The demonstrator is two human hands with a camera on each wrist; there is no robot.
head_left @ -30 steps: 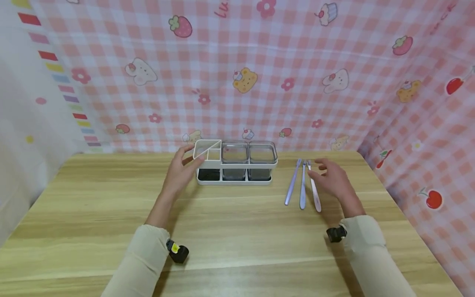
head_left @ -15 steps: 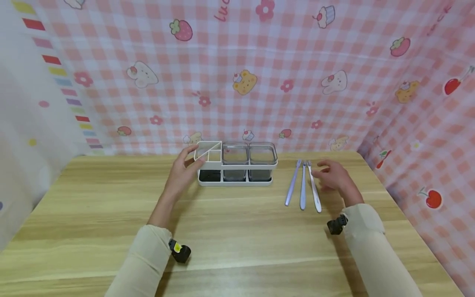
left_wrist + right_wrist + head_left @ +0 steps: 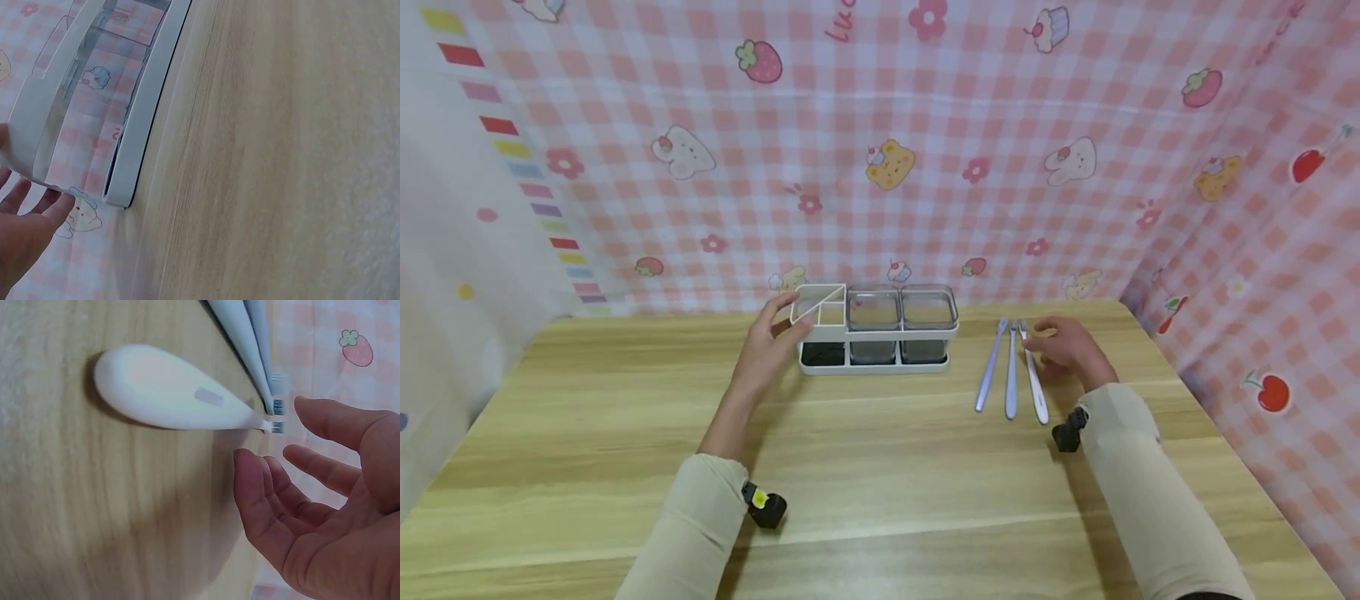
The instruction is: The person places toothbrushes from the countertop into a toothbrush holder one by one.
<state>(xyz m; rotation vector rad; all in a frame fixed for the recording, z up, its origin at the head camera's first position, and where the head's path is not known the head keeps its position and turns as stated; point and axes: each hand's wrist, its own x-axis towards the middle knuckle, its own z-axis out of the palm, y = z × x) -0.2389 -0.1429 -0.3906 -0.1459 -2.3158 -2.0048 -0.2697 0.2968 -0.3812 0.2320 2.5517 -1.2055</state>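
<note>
Your left hand [image 3: 762, 352] grips the white rack [image 3: 897, 336]; right of it, your right hand [image 3: 1070, 345], fingers apart, hovers beside three toothbrushes [image 3: 1011, 379].

I get soft, fairly bright light, with a pale sheen across the near table [image 3: 887, 467]. Faint shadows lie between the left sleeve [image 3: 688, 525] and right sleeve [image 3: 1138, 492]. The right wrist view washes out the white toothbrush [image 3: 159, 387]; the left wrist view looks hazy, perhaps slightly out of focus.

Toothbrushes [image 3: 1011, 383] smooth plastic; holder [image 3: 901, 336] plastic; tabletop [image 3: 880, 467] wood-grained; backdrop [image 3: 820, 125] cloth.
</note>
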